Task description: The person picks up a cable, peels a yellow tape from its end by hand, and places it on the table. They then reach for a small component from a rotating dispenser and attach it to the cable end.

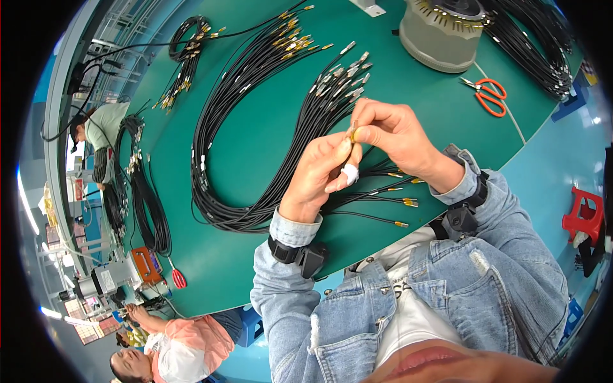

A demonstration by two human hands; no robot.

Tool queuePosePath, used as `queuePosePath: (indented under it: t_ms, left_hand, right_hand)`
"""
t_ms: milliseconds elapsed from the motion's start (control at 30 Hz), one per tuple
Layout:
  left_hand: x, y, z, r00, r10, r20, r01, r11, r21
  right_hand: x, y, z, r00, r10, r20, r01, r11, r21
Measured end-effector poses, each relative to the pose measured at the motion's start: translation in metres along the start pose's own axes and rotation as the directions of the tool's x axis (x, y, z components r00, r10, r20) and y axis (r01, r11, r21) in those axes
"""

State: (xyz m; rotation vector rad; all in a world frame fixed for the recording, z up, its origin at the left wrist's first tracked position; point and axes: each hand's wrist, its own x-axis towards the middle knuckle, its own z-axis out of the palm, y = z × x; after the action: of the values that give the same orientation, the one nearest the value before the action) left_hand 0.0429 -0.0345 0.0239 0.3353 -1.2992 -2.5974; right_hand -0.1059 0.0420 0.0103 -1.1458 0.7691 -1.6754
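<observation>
Over the green table my left hand [319, 167] pinches the end of a black cable between thumb and fingers, with a white wrap on one finger. At the tip sits a small gold-coloured connector [352, 132], mostly covered by fingertips. My right hand [394, 131] closes thumb and forefinger on this same connector from the right. A large bundle of black cables [211, 134] curves in a U around the left side, its silver-tipped ends [341, 80] just beyond my hands. Several loose cable ends with yellow connectors [410, 202] stick out below my hands.
Orange-handled scissors [490, 96] lie at right, near a round grey-green device [440, 38]. More cable bundles lie at the far right [533, 51], far left [188, 54] and left edge [150, 210]. Two people work at left. A red stool [582, 217] stands at right.
</observation>
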Motion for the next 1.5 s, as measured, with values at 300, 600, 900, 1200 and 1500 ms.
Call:
queuePosePath:
  t_ms: [300, 600, 900, 1200, 1500]
  left_hand:
    - [0.000, 0.002, 0.006, 0.995, -0.014, -0.103, 0.042, 0.962, 0.268]
    - [0.020, -0.043, 0.004, 0.909, 0.380, 0.172, -0.217, 0.079, 0.973]
    - [0.016, -0.027, -0.024, 0.770, 0.635, 0.066, 0.136, -0.264, 0.955]
    - [0.016, -0.024, -0.034, 0.744, 0.668, -0.008, 0.293, -0.315, 0.903]
    - [0.011, -0.023, -0.032, 0.689, 0.722, -0.061, 0.363, -0.270, 0.892]
  right_hand:
    - [0.000, -0.028, -0.024, 0.992, 0.022, -0.127, -0.048, 0.978, -0.204]
    - [0.023, -0.141, -0.181, 0.873, -0.228, -0.432, -0.246, 0.558, -0.792]
    - [0.039, -0.188, -0.216, 0.785, 0.025, -0.619, -0.552, 0.482, -0.681]
    - [0.039, -0.193, -0.175, 0.855, -0.086, -0.511, -0.221, 0.832, -0.509]
    - [0.067, -0.070, -0.109, 0.762, -0.501, 0.410, 0.295, 0.833, 0.468]
